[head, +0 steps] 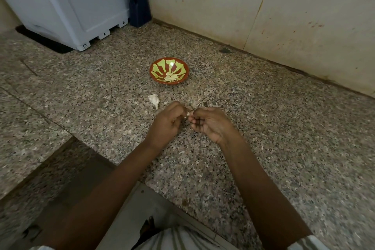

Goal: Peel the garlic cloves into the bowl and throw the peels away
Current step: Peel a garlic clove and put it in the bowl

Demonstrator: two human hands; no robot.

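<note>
Pinching garlic clove [188,114] btwn L hand [164,126] & R hand [211,124], bowl [154,67] w/ peeled cloves [170,77]

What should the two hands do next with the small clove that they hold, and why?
Probably pull the remaining skin off the clove. The left hand and the right hand both pinch it between them, and it looks white and papery, so likely not fully peeled. The bowl beyond them holds peeled cloves already.
</note>
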